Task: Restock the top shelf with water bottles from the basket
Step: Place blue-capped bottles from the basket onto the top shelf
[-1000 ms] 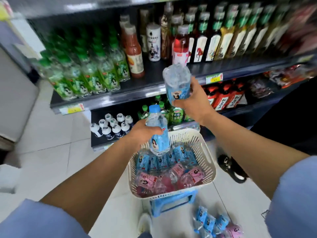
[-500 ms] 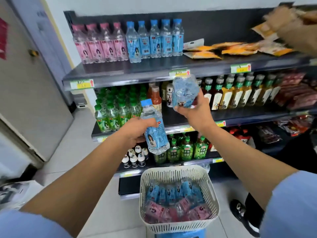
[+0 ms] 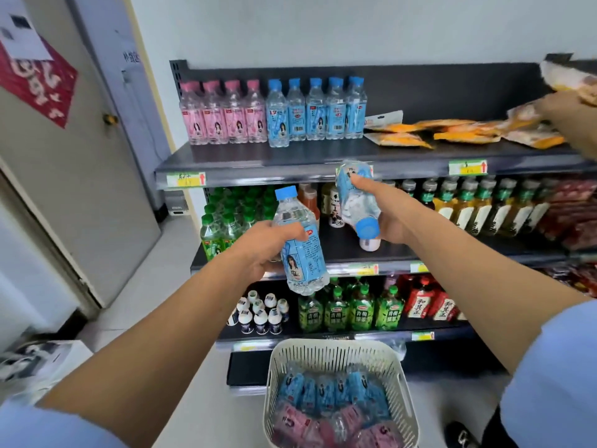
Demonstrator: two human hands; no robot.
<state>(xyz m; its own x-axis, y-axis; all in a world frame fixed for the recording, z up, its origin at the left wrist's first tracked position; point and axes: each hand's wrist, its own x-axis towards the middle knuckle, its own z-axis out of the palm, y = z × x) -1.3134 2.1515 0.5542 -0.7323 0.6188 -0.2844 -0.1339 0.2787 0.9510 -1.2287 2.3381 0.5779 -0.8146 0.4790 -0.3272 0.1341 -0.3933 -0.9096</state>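
Shop: price-tagged shelves (image 3: 323,176) of drinks (image 3: 352,313)

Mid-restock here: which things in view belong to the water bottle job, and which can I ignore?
In the job:
- left hand holding a blue-capped water bottle
- right hand holding a second bottle, cap down
- basket of blue and pink bottles
- top shelf and its blue-capped row

Just there:
- snack packets
- green tea bottles
- small white bottles
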